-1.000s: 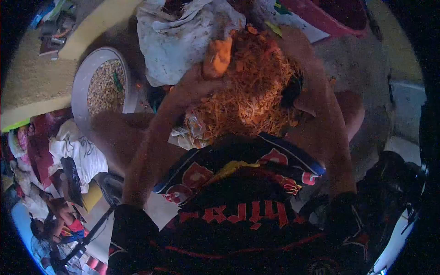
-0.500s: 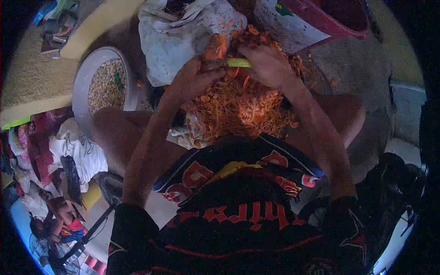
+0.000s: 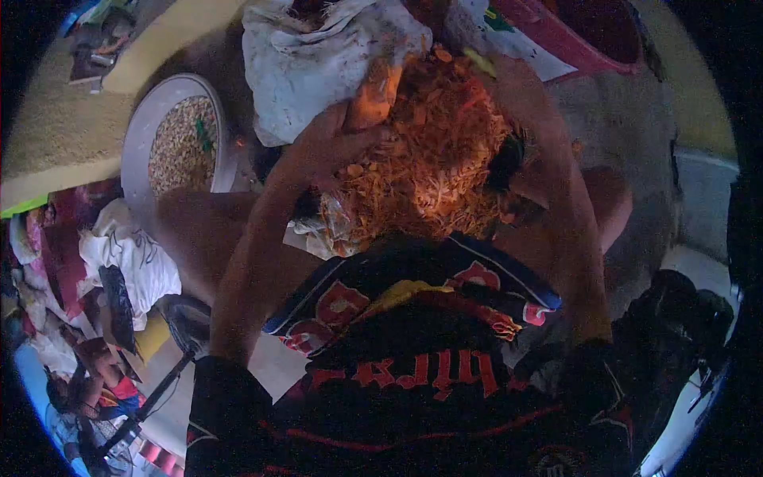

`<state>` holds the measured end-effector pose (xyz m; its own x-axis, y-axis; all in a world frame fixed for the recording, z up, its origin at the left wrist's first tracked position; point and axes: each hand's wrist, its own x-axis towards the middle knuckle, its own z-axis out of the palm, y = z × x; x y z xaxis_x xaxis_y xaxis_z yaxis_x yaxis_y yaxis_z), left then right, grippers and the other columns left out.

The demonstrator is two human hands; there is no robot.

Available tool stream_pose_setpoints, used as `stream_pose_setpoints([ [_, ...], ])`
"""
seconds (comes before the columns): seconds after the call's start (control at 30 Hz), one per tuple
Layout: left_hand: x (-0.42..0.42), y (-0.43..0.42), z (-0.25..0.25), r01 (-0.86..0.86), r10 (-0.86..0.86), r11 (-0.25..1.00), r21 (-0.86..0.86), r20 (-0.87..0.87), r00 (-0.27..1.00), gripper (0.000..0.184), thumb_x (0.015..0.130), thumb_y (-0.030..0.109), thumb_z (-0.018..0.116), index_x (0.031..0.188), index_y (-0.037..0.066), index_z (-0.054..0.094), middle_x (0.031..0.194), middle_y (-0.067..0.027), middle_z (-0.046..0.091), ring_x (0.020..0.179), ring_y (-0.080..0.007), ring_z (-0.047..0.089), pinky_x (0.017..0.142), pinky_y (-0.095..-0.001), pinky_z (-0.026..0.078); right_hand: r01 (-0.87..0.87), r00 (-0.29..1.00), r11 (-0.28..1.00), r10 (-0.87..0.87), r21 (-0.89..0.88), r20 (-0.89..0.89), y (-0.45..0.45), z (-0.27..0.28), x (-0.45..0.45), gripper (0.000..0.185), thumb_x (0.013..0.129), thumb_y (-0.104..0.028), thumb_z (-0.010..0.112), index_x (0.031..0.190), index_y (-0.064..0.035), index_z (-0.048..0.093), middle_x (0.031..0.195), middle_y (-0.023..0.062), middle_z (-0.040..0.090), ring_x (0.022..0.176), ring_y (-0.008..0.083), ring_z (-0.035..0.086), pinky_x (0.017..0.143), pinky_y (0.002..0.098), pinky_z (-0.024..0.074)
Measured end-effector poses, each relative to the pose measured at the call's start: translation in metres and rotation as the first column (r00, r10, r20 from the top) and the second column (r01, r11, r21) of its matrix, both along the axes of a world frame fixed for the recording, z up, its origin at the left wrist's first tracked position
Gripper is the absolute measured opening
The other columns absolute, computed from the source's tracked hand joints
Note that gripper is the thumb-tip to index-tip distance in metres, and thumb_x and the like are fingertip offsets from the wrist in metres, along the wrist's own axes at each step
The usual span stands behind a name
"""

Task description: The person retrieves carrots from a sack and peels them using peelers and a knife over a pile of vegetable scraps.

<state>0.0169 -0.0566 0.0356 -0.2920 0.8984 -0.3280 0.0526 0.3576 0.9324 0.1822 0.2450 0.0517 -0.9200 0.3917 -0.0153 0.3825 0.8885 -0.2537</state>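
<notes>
My left hand (image 3: 350, 137) is at the left edge of a heap of orange shreds and round slices (image 3: 429, 151). Its fingers are curled, and what they hold, if anything, is hidden. Against this hand, on its far side, sits a bright orange piece (image 3: 375, 94). My right hand (image 3: 517, 79) is at the heap's far right, fingers closed on a slim yellow-green thing (image 3: 479, 62) that sticks out to the left; blur hides its exact kind. The heap lies between my bent legs.
A whitish sack (image 3: 298, 75) stands beyond my left hand, and a pink-and-white bucket (image 3: 548, 40) beyond my right. To the left is a pale basin (image 3: 135, 151) of small beige pieces. White cloth (image 3: 143, 262) lies lower left, near another person (image 3: 103, 374).
My hands were close together over the heap, the yellow-green thing between them. My right hand has swung away to the far right with it, while my left has shifted only slightly.
</notes>
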Motion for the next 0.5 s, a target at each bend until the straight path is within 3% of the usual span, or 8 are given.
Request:
stream_pose_setpoints([
  [0.03, 0.000, 0.002, 0.003, -0.065, 0.068, 0.996, -0.063, 0.035, 0.997, 0.055, 0.089, 0.035, 0.073, 0.126, -0.001, 0.056, 0.114, -0.0103, 0.067, 0.097, -0.0189, 0.064, 0.087, -0.0338, 0.052, -0.109, 0.991, 0.994, 0.110, 0.015, -0.080, -0.009, 0.006, 0.003, 0.037, 0.088, -0.026, 0.070, 0.112, 0.0005, 0.062, 0.090, 0.0238, 0.066, 0.083, 0.0374, 0.067, 0.078, 0.0488, 0.0526],
  [0.07, 0.002, 0.001, 0.007, -0.070, 0.072, 0.995, -0.068, 0.034, 0.997, 0.055, 0.089, 0.035, 0.073, 0.126, -0.001, 0.056, 0.114, -0.0103, 0.067, 0.097, -0.0189, 0.064, 0.087, -0.0338, 0.052, -0.113, 0.990, 0.994, 0.113, 0.011, -0.081, -0.023, 0.008, 0.006, 0.037, 0.088, -0.026, 0.070, 0.112, 0.0005, 0.062, 0.090, 0.0238, 0.066, 0.083, 0.0374, 0.067, 0.078, 0.0488, 0.0526],
  [0.13, 0.016, 0.006, 0.041, -0.184, 0.184, 0.983, -0.013, 0.055, 0.981, 0.051, 0.090, 0.032, 0.073, 0.125, -0.001, 0.056, 0.114, -0.0087, 0.066, 0.100, -0.0175, 0.065, 0.083, -0.0328, 0.054, -0.329, 0.930, 0.944, 0.327, 0.019, -0.166, -0.060, 0.015, 0.001, 0.040, 0.088, -0.025, 0.070, 0.117, 0.0003, 0.060, 0.092, 0.0246, 0.066, 0.087, 0.0406, 0.066, 0.078, 0.0498, 0.0524],
  [0.17, 0.018, 0.007, 0.046, -0.177, 0.178, 0.984, -0.017, 0.055, 0.983, 0.051, 0.090, 0.032, 0.073, 0.125, -0.001, 0.056, 0.114, -0.0087, 0.066, 0.100, -0.0175, 0.065, 0.083, -0.0328, 0.054, -0.322, 0.933, 0.946, 0.320, 0.016, -0.167, -0.068, 0.013, -0.005, 0.040, 0.088, -0.025, 0.070, 0.117, 0.0003, 0.060, 0.092, 0.0246, 0.066, 0.087, 0.0406, 0.066, 0.078, 0.0498, 0.0524],
  [0.23, 0.024, 0.010, 0.051, -0.162, 0.165, 0.986, -0.033, 0.140, 0.976, 0.047, 0.090, 0.028, 0.072, 0.125, 0.000, 0.057, 0.113, -0.0074, 0.067, 0.100, -0.0170, 0.066, 0.081, -0.0323, 0.055, -0.163, 0.987, 0.985, 0.163, -0.060, -0.004, -0.076, 0.004, -0.009, 0.043, 0.088, -0.023, 0.069, 0.125, -0.0034, 0.057, 0.098, 0.0232, 0.066, 0.092, 0.0410, 0.065, 0.081, 0.0508, 0.0515],
  [0.33, 0.026, 0.012, 0.046, -0.183, 0.192, 0.981, -0.067, 0.172, 0.966, 0.045, 0.090, 0.025, 0.073, 0.124, 0.000, 0.058, 0.110, -0.0070, 0.068, 0.100, -0.0156, 0.066, 0.082, -0.0317, 0.056, -0.055, 0.992, 0.997, 0.060, 0.051, -0.109, -0.040, -0.021, -0.012, 0.047, 0.087, -0.023, 0.070, 0.130, -0.0079, 0.055, 0.103, 0.0221, 0.066, 0.097, 0.0419, 0.064, 0.083, 0.0513, 0.0511],
  [0.47, 0.008, 0.015, 0.012, -0.109, 0.109, 0.994, -0.003, 0.118, 0.987, 0.042, 0.090, 0.026, 0.073, 0.121, 0.001, 0.059, 0.100, -0.0045, 0.068, 0.092, -0.0132, 0.066, 0.080, -0.0311, 0.056, -0.156, 0.988, 0.980, 0.157, -0.121, -0.003, -0.067, 0.018, -0.001, 0.047, 0.087, -0.021, 0.070, 0.129, -0.0070, 0.055, 0.106, 0.0225, 0.065, 0.100, 0.0427, 0.063, 0.085, 0.0514, 0.0508],
  [0.5, 0.008, 0.016, 0.016, -0.137, 0.147, 0.988, -0.069, 0.154, 0.977, 0.045, 0.090, 0.030, 0.073, 0.122, 0.002, 0.061, 0.106, -0.0053, 0.069, 0.098, -0.0146, 0.065, 0.088, -0.0313, 0.052, -0.208, 0.978, 0.969, 0.209, -0.131, -0.009, -0.081, 0.023, 0.001, 0.048, 0.086, -0.021, 0.070, 0.129, -0.0065, 0.055, 0.107, 0.0225, 0.065, 0.099, 0.0427, 0.063, 0.086, 0.0513, 0.0506],
])
